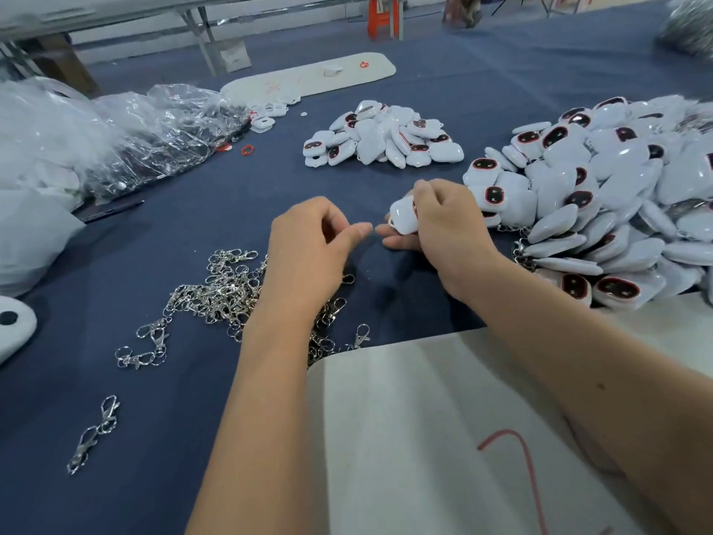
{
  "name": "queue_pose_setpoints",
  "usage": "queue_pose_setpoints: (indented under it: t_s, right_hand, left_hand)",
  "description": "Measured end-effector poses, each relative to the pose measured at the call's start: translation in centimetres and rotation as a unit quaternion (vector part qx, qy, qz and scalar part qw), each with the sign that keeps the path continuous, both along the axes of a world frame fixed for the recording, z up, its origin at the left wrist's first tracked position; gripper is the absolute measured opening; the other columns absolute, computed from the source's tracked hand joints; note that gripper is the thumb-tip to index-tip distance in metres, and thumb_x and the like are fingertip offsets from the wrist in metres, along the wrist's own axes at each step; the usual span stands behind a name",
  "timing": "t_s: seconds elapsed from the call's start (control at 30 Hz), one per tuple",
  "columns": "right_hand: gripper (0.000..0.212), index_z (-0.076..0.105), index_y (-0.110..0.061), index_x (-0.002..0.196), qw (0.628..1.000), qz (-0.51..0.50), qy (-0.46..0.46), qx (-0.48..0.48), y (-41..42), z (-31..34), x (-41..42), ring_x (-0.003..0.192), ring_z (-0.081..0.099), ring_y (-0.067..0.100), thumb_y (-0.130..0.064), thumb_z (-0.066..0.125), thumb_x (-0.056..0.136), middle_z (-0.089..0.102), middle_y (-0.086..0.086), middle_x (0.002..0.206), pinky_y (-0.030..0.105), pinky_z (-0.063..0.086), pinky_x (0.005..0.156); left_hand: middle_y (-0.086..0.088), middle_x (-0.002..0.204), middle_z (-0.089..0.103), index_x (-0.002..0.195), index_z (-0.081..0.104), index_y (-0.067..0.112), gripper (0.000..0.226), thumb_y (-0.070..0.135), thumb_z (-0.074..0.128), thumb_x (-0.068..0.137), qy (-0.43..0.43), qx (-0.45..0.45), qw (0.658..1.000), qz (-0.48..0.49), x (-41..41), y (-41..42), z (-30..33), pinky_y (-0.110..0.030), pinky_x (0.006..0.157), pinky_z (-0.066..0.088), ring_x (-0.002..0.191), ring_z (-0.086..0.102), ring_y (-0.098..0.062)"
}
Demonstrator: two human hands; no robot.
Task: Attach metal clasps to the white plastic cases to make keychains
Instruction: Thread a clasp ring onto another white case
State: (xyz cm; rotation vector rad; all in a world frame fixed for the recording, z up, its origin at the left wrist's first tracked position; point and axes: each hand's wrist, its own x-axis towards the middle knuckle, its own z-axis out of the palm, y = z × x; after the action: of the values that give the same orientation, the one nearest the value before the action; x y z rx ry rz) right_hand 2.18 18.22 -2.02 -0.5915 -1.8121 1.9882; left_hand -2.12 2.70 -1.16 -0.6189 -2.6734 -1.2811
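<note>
Right hand: the right hand (443, 222) curls its fingers round a white plastic case (403, 216), held above the middle of the blue cloth table (216, 210).
Left hand: the left hand (312, 241) is curled, thumb and forefinger pinched just beside the case; whether they hold anything cannot be told.
Clasps: a heap of silver metal clasps (216, 291) lies under the left wrist, toward the near edge.
Cases: a large pile of white cases (602, 195) lies by the right edge, touching the right hand's far side; a smaller pile (386, 140) lies farther back.

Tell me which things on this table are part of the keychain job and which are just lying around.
Job: white case held by right hand; left hand; metal clasps; case piles.
Lying about: plastic bags; red rings; white board.
</note>
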Motion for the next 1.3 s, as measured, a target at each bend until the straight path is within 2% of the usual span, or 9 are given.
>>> queue_pose_setpoints:
  t_s: [0.13, 0.27, 0.37, 0.5, 0.73, 0.9, 1.03, 1.2, 1.3]
  right_hand:
    - [0.024, 0.062, -0.014, 0.106, 0.99, 0.061, 0.066, 0.107, 0.2, -1.0, 1.7, 0.073, 0.075, 0.02, -0.015, 0.039, 0.111, 0.07, 0.017, 0.091, 0.027, 0.053, 0.053]
    - [0.022, 0.072, -0.014, 0.102, 0.971, 0.135, 0.092, 0.177, -0.2, -0.9, 1.8, 0.069, 0.073, 0.02, -0.025, 0.053, 0.106, 0.073, 0.006, 0.085, 0.021, 0.047, 0.052]
    - [0.009, 0.074, -0.023, 0.102, 0.97, 0.128, 0.088, 0.19, -0.3, -0.9, 2.0, 0.067, 0.075, 0.023, -0.027, 0.066, 0.1, 0.074, 0.003, 0.079, 0.02, 0.048, 0.054]
    - [0.006, 0.077, -0.02, 0.098, 0.981, 0.094, 0.098, 0.135, -0.1, -0.9, 2.0, 0.067, 0.074, 0.025, -0.017, 0.073, 0.096, 0.076, 0.002, 0.074, 0.013, 0.047, 0.052]
    - [0.012, 0.075, -0.014, 0.081, 0.986, 0.058, 0.119, 0.099, -0.1, -0.8, 1.9, 0.06, 0.067, 0.015, -0.012, 0.073, 0.093, 0.072, 0.011, 0.069, 0.014, 0.046, 0.051]
    - [0.015, 0.07, -0.011, 0.082, 0.991, 0.012, 0.108, 0.083, 0.1, -1.0, 1.8, 0.059, 0.072, 0.02, -0.018, 0.074, 0.094, 0.069, 0.02, 0.076, 0.014, 0.043, 0.048]
    - [0.019, 0.066, -0.016, 0.078, 0.992, 0.002, 0.11, 0.059, 0.2, -1.0, 1.8, 0.06, 0.072, 0.022, -0.018, 0.073, 0.095, 0.069, 0.007, 0.071, 0.014, 0.043, 0.048]
    - [0.015, 0.065, -0.016, 0.083, 0.99, -0.035, 0.103, 0.09, 0.2, -1.0, 1.8, 0.052, 0.067, 0.019, -0.022, 0.074, 0.093, 0.062, 0.006, 0.062, 0.022, 0.046, 0.05]
    - [0.008, 0.065, -0.017, 0.087, 0.977, -0.067, 0.09, 0.182, 0.2, -1.2, 1.8, 0.05, 0.058, 0.031, -0.018, 0.071, 0.093, 0.053, 0.008, 0.053, 0.034, 0.048, 0.054]
  left_hand:
    - [-0.003, 0.057, 0.063, 0.073, 0.059, 0.014, 0.031, 0.03, 0.08, 0.088, -0.026, 0.099, 0.995, -0.02, 0.7, 1.0, 0.4, -0.018, 0.047, 0.042, 0.042, 0.054, -0.005]
    - [-0.013, 0.07, 0.069, 0.076, 0.062, 0.011, 0.025, 0.024, 0.079, 0.089, -0.037, 0.126, 0.991, -0.017, 0.8, 1.8, -0.2, -0.043, 0.062, 0.056, 0.065, 0.067, -0.031]
    - [-0.013, 0.074, 0.072, 0.082, 0.068, 0.008, 0.009, 0.007, 0.075, 0.088, -0.067, 0.181, 0.981, -0.022, 0.8, 1.9, -0.3, -0.05, 0.075, 0.062, 0.071, 0.071, -0.031]
    - [-0.009, 0.075, 0.074, 0.086, 0.073, 0.009, 0.018, -0.008, 0.068, 0.087, -0.129, 0.246, 0.96, -0.048, 0.6, 1.8, -0.2, -0.043, 0.083, 0.064, 0.07, 0.074, -0.017]
    - [-0.01, 0.073, 0.074, 0.088, 0.074, 0.007, 0.015, -0.008, 0.073, 0.086, -0.146, 0.305, 0.94, -0.047, 0.9, 2.3, -0.5, -0.028, 0.068, 0.06, 0.066, 0.074, -0.021]
    - [-0.005, 0.072, 0.074, 0.086, 0.075, 0.008, 0.009, 0.0, 0.079, 0.085, -0.18, 0.356, 0.916, -0.041, 0.9, 2.3, -0.2, -0.028, 0.071, 0.06, 0.068, 0.067, -0.02]
    - [-0.004, 0.071, 0.072, 0.087, 0.073, 0.007, 0.011, -0.003, 0.077, 0.086, -0.203, 0.383, 0.901, -0.027, 0.8, 2.1, -0.1, -0.022, 0.066, 0.056, 0.065, 0.069, -0.016]
    - [-0.004, 0.068, 0.072, 0.089, 0.072, 0.006, 0.012, -0.005, 0.077, 0.085, -0.178, 0.367, 0.913, -0.011, 0.9, 2.3, -0.3, -0.022, 0.064, 0.055, 0.065, 0.07, -0.016]
    - [-0.005, 0.068, 0.072, 0.087, 0.071, 0.009, 0.015, -0.002, 0.08, 0.083, -0.169, 0.355, 0.92, -0.01, 0.9, 2.3, -0.4, -0.022, 0.063, 0.054, 0.064, 0.068, -0.015]
